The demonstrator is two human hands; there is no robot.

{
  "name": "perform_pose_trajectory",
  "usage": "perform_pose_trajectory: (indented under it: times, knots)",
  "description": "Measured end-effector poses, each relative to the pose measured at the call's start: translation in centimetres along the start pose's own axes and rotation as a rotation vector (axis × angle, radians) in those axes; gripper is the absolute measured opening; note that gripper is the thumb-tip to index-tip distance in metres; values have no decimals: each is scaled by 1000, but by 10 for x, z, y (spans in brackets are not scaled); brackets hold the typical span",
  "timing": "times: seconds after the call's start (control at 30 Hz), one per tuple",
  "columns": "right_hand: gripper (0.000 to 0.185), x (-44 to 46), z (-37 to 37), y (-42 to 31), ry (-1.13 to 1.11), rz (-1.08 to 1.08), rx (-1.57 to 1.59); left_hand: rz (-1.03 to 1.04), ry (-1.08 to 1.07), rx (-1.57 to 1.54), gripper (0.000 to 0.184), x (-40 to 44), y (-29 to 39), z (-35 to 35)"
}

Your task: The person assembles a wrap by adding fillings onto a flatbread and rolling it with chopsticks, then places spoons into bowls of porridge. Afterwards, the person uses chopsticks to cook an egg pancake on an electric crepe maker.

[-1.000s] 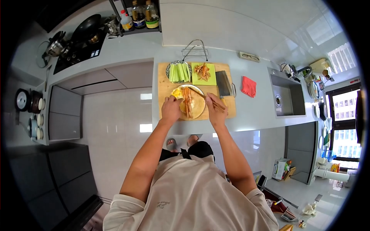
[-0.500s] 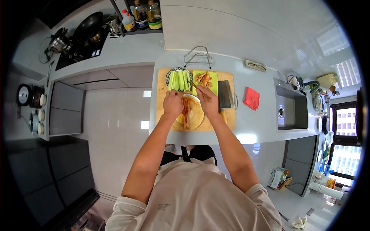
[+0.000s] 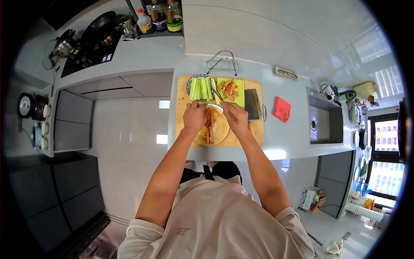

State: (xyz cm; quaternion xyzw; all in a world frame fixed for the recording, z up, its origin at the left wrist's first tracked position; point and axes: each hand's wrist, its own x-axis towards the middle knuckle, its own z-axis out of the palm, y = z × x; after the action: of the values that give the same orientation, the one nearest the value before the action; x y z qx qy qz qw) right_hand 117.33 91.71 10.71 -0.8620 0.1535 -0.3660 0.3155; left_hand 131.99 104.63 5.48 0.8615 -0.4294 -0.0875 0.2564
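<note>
A round flatbread (image 3: 221, 128) lies on the wooden cutting board (image 3: 183, 113), with a strip of reddish-brown filling, perhaps bacon, down its middle. My left hand (image 3: 195, 116) is closed at the flatbread's upper left edge; its fingertips are hidden. My right hand (image 3: 235, 116) grips a pair of chopsticks (image 3: 217, 94) above the flatbread's upper right edge. Their tips point up and left, between a patterned bowl of pale green cut stalks (image 3: 200, 90) and a green mat (image 3: 223, 83). Reddish-brown cooked strips (image 3: 230, 90) are piled on that mat.
A cleaver (image 3: 253, 105) lies at the board's right side, its handle toward me. Farther right are a red cloth (image 3: 282, 108) and the sink (image 3: 326, 123). Behind the board stands a wire rack (image 3: 222, 62). Bottles (image 3: 158, 17) and a stove with a wok (image 3: 100, 28) are at the back left.
My right hand has shifted slightly right and down, and the chopsticks stand a little steeper. My left hand stays at the flatbread's edge. The whole view has shifted slightly.
</note>
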Motion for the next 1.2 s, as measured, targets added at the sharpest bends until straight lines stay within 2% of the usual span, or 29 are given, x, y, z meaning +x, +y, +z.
perform_pose_trajectory:
  times: [0.17,0.47,0.7,0.9,1.0,1.1,1.2]
  knots:
    - [23,-42,-13,-23,20,144,68,45,19,30,39,-16,-11,9]
    - [25,-108,-9,-68,85,167,50,54,-104,30,49,-58,-16,5]
    - [25,-117,6,-72,92,190,75,52,-135,-4,47,-78,-17,3]
    - [22,-120,11,-75,152,292,106,67,-109,-8,49,-82,-16,-5]
    - [22,-115,8,-79,172,187,58,69,-101,0,50,-78,-18,-5]
    - [23,-117,9,-76,117,264,52,69,-104,7,50,-73,-17,-8]
    - [23,-111,10,-75,179,217,62,65,-88,19,49,-68,-23,-4]
